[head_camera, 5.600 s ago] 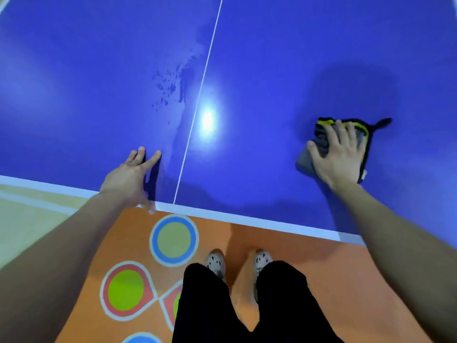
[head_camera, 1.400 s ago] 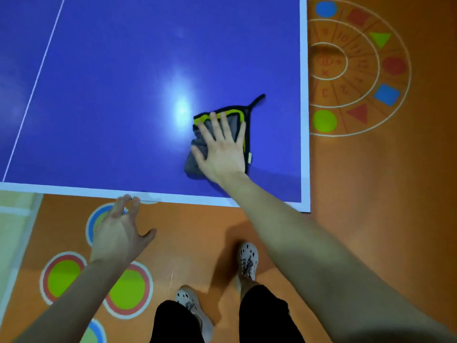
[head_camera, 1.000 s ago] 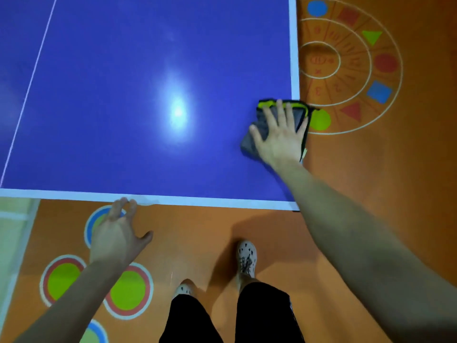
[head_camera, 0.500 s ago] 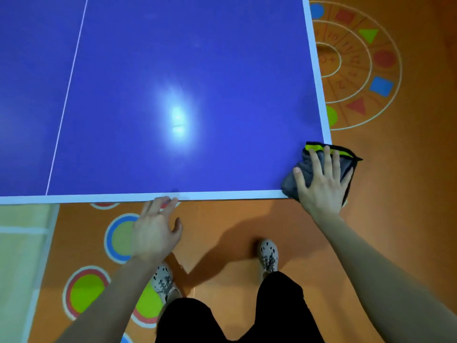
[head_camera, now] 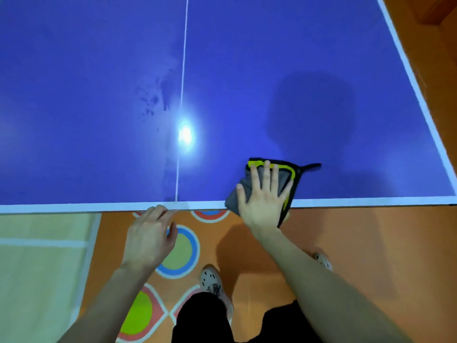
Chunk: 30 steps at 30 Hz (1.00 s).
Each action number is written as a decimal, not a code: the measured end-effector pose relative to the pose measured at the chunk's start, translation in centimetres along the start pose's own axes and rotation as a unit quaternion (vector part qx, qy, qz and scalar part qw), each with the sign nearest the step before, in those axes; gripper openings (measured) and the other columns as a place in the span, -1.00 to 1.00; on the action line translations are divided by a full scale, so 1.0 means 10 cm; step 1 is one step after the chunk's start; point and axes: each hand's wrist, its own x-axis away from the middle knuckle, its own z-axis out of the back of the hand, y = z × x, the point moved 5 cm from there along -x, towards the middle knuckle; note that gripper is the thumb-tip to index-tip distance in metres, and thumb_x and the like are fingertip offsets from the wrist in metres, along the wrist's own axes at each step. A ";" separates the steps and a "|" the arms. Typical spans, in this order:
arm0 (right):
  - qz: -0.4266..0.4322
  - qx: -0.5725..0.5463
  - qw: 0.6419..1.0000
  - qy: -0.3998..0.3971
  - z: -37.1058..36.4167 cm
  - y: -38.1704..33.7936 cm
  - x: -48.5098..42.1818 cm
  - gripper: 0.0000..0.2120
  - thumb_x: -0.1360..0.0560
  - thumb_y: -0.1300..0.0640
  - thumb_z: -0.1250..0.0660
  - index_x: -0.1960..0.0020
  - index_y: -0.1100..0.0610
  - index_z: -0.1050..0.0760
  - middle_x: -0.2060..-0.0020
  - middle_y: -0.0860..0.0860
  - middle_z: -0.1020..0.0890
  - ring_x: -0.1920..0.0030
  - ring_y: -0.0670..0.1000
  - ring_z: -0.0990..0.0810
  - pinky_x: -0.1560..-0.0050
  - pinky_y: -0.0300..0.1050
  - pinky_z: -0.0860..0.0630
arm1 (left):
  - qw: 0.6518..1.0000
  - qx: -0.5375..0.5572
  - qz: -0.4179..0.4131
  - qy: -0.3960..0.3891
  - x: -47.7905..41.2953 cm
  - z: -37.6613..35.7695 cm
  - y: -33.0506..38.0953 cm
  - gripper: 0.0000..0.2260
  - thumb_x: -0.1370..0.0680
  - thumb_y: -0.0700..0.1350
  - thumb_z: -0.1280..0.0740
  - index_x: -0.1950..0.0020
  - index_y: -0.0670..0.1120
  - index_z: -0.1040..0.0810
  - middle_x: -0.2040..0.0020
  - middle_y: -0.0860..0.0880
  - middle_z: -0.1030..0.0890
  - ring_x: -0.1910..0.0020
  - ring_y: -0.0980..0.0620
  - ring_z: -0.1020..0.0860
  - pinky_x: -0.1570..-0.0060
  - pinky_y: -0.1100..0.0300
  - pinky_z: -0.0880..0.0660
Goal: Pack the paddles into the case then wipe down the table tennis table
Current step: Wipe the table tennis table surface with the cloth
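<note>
The worktop [head_camera: 321, 70] is a smooth, glossy sheet of deep blue, rimmed by a flat white border [head_camera: 74, 207] and split lengthwise by a thin white centre line [head_camera: 181, 82]. At its near edge, right of that line, lies the cloth [head_camera: 285, 175]: a folded square of soft grey fabric piped in black and bright yellow. A thin black loop [head_camera: 311, 165] trails from its far right corner onto the blue surface. The cloth's near corners hang over the border, off the worktop. A small pale tag [head_camera: 286, 215] at that overhanging corner is too small to read. The right hand [head_camera: 262, 201] lies flat on the cloth, fingers straight and spread, pressing it down. The left hand [head_camera: 148, 238] hovers just off the worktop's near edge, left of the centre line. It holds nothing; its fingers are loosely bent, with the tips at the border. Farther across the worktop, dark mottled smudges [head_camera: 153, 100] mark the sheen just left of the centre line. A round white reflection [head_camera: 185, 134] glares on the line itself. A soft rounded shadow [head_camera: 311, 107] darkens the blue beyond the cloth. Below the worktop's near edge the floor [head_camera: 371, 256] is matte orange, painted with a blue-ringed circle [head_camera: 176, 251]. A pale perforated shoe [head_camera: 211, 280] stands on it.
</note>
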 end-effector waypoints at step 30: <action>0.092 0.009 0.996 -0.016 -0.94 -3.28 -2.98 -0.33 -0.69 -0.39 -0.05 -0.73 -0.17 -0.19 -0.77 -0.03 -0.09 -0.77 0.05 0.06 -0.67 0.48 0.14 | 0.958 -0.098 0.003 -0.269 -2.74 0.54 -3.14 0.42 -0.19 0.48 -0.58 -0.66 0.28 0.44 -0.73 -0.05 0.33 -0.73 -0.17 0.26 -0.67 -0.17 -0.02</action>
